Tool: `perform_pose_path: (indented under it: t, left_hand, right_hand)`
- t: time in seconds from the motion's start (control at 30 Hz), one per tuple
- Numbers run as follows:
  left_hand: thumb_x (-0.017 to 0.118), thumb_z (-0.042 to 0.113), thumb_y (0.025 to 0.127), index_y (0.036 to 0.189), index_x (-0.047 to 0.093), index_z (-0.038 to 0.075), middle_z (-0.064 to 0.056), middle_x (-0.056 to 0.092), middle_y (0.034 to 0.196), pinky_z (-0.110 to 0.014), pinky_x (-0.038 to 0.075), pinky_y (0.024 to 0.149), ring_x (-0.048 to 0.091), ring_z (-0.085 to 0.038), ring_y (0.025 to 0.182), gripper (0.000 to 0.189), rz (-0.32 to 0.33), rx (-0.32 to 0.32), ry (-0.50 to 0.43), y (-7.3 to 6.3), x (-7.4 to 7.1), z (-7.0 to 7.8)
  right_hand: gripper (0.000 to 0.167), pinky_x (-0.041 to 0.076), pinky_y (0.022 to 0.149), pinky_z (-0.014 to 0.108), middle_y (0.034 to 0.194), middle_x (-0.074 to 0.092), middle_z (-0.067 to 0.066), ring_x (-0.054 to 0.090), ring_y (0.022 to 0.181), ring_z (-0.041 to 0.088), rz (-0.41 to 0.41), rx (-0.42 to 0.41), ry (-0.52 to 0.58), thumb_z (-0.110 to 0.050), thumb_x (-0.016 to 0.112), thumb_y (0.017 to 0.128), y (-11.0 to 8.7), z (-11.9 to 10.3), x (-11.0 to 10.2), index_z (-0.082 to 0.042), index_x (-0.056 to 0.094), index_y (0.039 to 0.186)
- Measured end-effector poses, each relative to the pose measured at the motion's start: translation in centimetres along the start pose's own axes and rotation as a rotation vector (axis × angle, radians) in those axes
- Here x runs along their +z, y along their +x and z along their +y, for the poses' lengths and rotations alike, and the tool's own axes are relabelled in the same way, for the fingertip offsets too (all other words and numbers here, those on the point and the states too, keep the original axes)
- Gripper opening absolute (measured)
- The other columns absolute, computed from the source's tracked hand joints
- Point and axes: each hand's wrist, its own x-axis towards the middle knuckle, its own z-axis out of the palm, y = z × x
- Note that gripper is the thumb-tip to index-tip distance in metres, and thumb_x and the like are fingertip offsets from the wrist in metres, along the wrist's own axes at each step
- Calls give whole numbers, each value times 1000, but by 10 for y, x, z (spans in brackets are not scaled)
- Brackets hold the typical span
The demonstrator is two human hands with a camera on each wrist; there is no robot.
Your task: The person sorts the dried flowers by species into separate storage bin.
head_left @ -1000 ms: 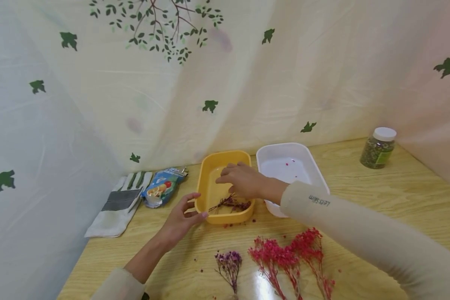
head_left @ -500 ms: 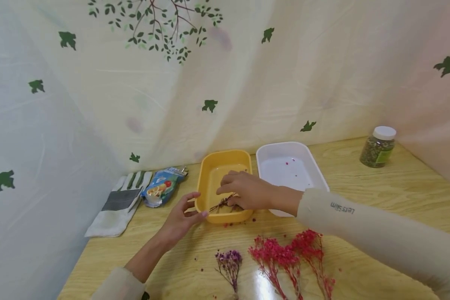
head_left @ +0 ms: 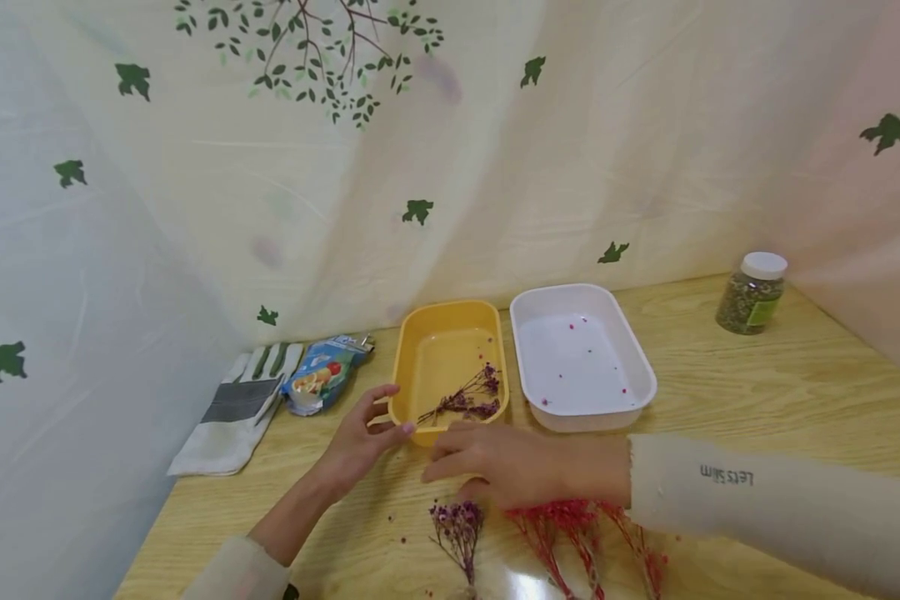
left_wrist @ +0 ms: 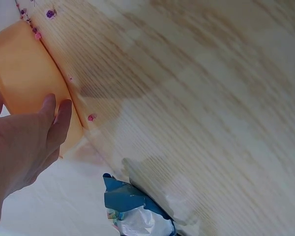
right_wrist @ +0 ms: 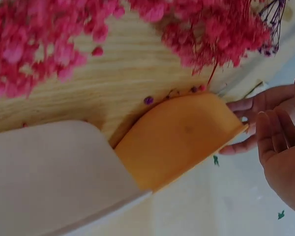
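Two deep plastic trays stand side by side, a yellow tray (head_left: 430,367) and a white tray (head_left: 581,354). My left hand (head_left: 363,437) holds the yellow tray by its near left corner, thumb and fingers on either side of it. A few sprigs of purple dried flowers (head_left: 465,404) lie inside that tray. Just in front of it hovers my right hand (head_left: 506,462), holding nothing, with fingers loosely bent. Below its fingertips a small bunch of purple dried flowers (head_left: 457,529) lies on the table. My right wrist partly covers several pink-red dried flower bunches (head_left: 547,533).
Left of the trays lie a folded pair of work gloves (head_left: 240,408) and a blue foil pouch (head_left: 324,375). A white-lidded jar (head_left: 752,296) stands at the back right. Loose petals dot the white tray and the table. Curtain walls (head_left: 480,167) enclose the table.
My right hand has come out of the yellow tray, leaving purple sprigs lying there, and moved toward me over the table. My left hand has stayed at the tray's corner.
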Motion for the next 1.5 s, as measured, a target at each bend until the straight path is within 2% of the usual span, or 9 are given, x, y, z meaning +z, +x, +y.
perform_pose_path:
  t: [0.2,0.33,0.43,0.6,0.8,1.03,1.27,1.4,1.5]
  left_hand:
    - [68,12,91,142,39,9,-26,48,133,-42,53,88,59,-34,111,59,6,4,17,0,0,1]
    - [68,12,91,142,39,9,-25,48,133,-43,52,89,59,-35,112,59,5,3,20,0,-1,1]
    - [68,13,91,141,39,9,-25,47,134,-43,52,90,59,-35,112,59,3,2,23,0,-1,1]
    - [68,14,91,141,39,10,-25,47,134,-42,52,89,59,-35,113,59,4,2,36,0,0,1]
    - [68,14,90,141,40,10,-25,48,133,-42,53,88,59,-34,112,58,14,-3,40,-1,0,1]
    - [68,15,90,141,40,10,-24,48,133,-42,53,88,59,-34,112,58,19,-8,44,-2,0,1]
    - [69,15,90,141,40,12,-23,49,133,-41,53,88,59,-34,112,58,21,-11,49,-2,0,1]
    - [68,15,90,141,40,11,-24,48,134,-42,53,88,59,-34,112,59,15,-5,54,-2,0,0]
    - [68,14,90,141,40,11,-24,48,134,-41,53,89,59,-35,113,59,13,-2,49,0,0,0]
  right_hand:
    - [45,43,91,17,121,58,1,52,109,10,-145,-9,-13,-17,73,84,1,-8,7,-18,62,128]
    - [61,40,98,21,132,54,1,48,119,11,-241,-2,-60,-25,78,77,4,-9,12,-26,57,134]
    - [68,36,105,25,141,48,2,43,127,13,-301,-38,-96,-25,80,74,6,-10,16,-29,54,137]
    - [65,31,110,26,148,41,2,36,135,15,-365,-89,-87,-17,78,78,8,-11,24,-30,55,137]
    - [50,35,102,16,138,51,0,43,126,10,-348,-143,-48,-16,78,77,9,-12,32,-29,66,125]
    - [33,35,82,6,115,60,-6,49,100,3,-311,-145,-42,-16,75,80,8,-12,39,-29,73,110]
    - [26,27,67,4,93,54,-11,39,81,0,-276,-133,-58,-21,75,81,6,-10,43,-29,76,106]
    - [25,26,64,5,87,49,-11,36,79,0,-264,-129,-62,-21,75,80,7,-10,43,-30,76,103]
    - [24,27,64,6,86,46,-10,37,79,2,-223,-149,-100,-17,75,80,9,-10,39,-31,76,100]
